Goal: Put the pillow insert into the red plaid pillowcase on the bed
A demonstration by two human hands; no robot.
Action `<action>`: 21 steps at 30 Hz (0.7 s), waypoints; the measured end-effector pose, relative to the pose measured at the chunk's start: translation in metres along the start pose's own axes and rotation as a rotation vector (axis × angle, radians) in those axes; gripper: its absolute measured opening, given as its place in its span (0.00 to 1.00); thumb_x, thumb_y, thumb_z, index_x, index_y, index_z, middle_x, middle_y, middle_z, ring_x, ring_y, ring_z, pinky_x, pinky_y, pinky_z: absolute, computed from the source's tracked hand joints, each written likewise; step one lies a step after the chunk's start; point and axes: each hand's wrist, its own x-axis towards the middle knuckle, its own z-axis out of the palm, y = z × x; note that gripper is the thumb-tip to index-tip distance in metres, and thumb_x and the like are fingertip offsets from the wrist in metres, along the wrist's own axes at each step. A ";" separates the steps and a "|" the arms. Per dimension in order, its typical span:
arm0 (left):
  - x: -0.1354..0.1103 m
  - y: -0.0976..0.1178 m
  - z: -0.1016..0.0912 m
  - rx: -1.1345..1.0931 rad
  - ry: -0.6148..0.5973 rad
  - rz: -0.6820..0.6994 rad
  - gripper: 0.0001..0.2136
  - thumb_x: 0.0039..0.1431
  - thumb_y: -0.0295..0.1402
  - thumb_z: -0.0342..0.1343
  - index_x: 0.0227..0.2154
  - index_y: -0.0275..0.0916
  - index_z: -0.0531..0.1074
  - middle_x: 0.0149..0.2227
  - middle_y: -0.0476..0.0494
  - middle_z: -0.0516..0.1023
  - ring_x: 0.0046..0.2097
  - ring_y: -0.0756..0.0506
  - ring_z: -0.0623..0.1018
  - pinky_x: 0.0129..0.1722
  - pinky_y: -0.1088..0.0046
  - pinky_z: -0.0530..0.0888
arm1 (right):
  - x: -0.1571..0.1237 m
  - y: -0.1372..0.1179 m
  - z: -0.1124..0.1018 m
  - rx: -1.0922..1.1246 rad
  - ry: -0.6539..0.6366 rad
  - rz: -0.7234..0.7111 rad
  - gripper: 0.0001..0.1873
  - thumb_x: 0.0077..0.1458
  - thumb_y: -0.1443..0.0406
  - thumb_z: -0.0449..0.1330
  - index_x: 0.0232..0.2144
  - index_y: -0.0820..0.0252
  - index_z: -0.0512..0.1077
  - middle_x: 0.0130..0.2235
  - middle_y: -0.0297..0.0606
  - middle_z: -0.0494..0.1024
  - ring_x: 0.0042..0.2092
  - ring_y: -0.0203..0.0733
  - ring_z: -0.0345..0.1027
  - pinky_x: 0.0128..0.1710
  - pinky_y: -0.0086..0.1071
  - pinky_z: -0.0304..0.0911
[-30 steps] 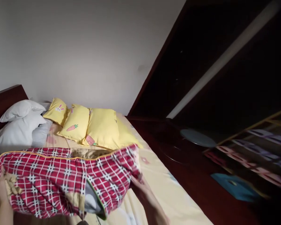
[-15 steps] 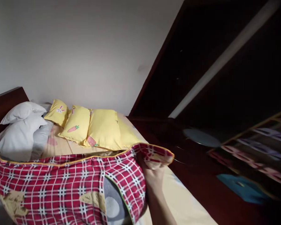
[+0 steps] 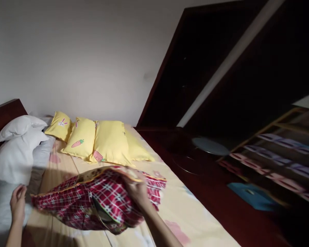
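Observation:
A red plaid cloth cover (image 3: 79, 206) with orange edging hangs bunched and slightly blurred over the bed. A dark slit with green trim shows in its front. My right hand (image 3: 137, 188) is closed on its upper edge, toward the right end. To the left, my left hand (image 3: 18, 202) is raised beside the cover's left corner, a small gap apart from it. Its fingers are curled in, and I see nothing between them. Pale bedsheet (image 3: 177, 202) with pink patches spreads under the cover.
Several yellow pillows (image 3: 109, 140) with rabbit and carrot prints line the wall side of the bed. White pillows (image 3: 18, 151) are piled by the dark headboard (image 3: 9, 111). Right of the bed are a round stool (image 3: 211, 145), a shoe rack (image 3: 275, 161) and a blue mat (image 3: 252, 195).
The plaid cover was stretched wide and close to me; now it is bunched, farther away and lower over the bed. My left hand has come away from it, while my right still holds on.

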 end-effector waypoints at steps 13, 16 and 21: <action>-0.113 0.062 0.083 -0.030 -0.927 0.397 0.36 0.45 0.45 0.67 0.57 0.40 0.65 0.59 0.33 0.72 0.60 0.37 0.71 0.53 0.65 0.72 | 0.039 -0.030 0.040 -0.659 -0.284 -0.640 0.15 0.46 0.81 0.52 0.20 0.59 0.68 0.18 0.29 0.69 0.20 0.32 0.56 0.23 0.29 0.45; -0.149 0.066 0.130 -0.007 -1.069 0.453 0.40 0.37 0.42 0.71 0.57 0.39 0.67 0.59 0.33 0.72 0.61 0.35 0.71 0.57 0.60 0.71 | 0.035 -0.053 0.048 -0.659 -0.282 -0.666 0.12 0.47 0.79 0.54 0.21 0.59 0.69 0.20 0.31 0.71 0.22 0.34 0.58 0.24 0.30 0.46; -0.168 0.077 0.178 0.001 -1.029 0.419 0.18 0.46 0.40 0.63 0.41 0.38 0.77 0.41 0.38 0.83 0.45 0.38 0.80 0.49 0.58 0.76 | 0.051 -0.072 0.022 -0.520 -0.463 -0.556 0.07 0.50 0.70 0.63 0.34 0.58 0.75 0.29 0.36 0.78 0.31 0.40 0.69 0.33 0.31 0.60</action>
